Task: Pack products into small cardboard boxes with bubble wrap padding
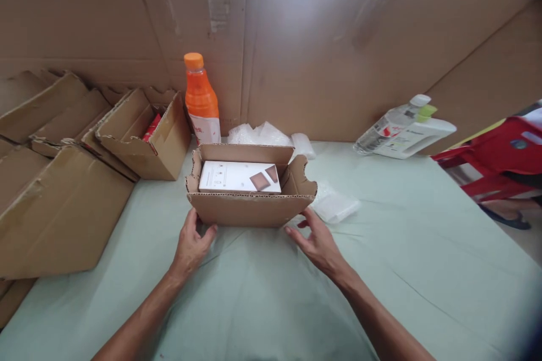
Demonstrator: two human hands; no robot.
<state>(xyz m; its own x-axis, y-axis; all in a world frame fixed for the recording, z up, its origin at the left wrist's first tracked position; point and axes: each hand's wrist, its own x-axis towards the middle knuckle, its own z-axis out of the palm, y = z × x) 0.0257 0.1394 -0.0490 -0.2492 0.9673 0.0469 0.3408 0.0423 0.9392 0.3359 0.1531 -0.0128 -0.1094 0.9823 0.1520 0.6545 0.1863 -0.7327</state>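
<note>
An open-topped cardboard box [249,211] with wavy-cut end walls stands on the cloth in front of me. Inside it lies a white printed carton [232,177] with brown squares pictured on its top, towards the left end. At the box's lower left corner is my left hand [192,242], its thumb near the front wall and its other fingers round the end, partly hidden. My right hand [315,240] grips the lower right corner the same way, thumb in front. Clear bubble wrap [334,203] lies just beyond my right hand.
Several cardboard boxes [63,208] crowd the left side, one box [169,149] with a red item inside. An orange bottle [201,96] and more bubble wrap [262,133] are behind. A clear bottle [389,124] leans against a white jug [417,138] by the cardboard wall [317,56].
</note>
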